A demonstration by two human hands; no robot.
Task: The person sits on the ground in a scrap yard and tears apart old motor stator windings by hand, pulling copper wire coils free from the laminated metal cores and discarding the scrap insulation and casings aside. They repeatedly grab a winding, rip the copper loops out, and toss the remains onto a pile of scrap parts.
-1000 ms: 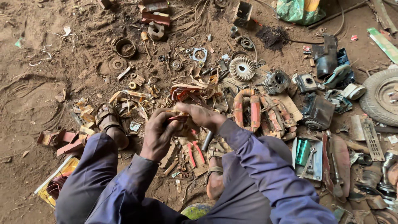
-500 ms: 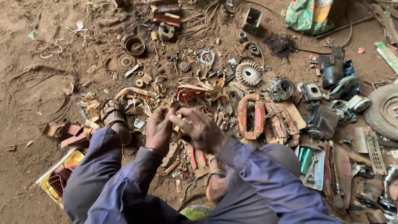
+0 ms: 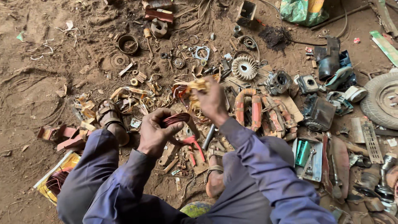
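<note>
Hands over scrap-strewn dirt floor (image 3: 37, 95). Left hand (image 3: 156, 135) clenched round a copper wire coil (image 3: 175, 119), held above red-handled pliers (image 3: 192, 146) on the ground. Right hand (image 3: 211, 101) raised just up and right of the left, gripping yellowish strips (image 3: 195, 88) pulled off the coil. Fan wheel (image 3: 244, 68) beyond the right hand; orange housing (image 3: 248, 108) just to its right. Tyre (image 3: 383, 99) far right.

Hidden and cut-off parts around the copper wire coil

The left hand (image 3: 155, 135) covers most of the copper wire coil (image 3: 175, 119); far right of it, the tyre (image 3: 383, 99) runs past the edge; above it, the right hand's (image 3: 212, 101) yellowish strip (image 3: 195, 87) is blurred.
</note>
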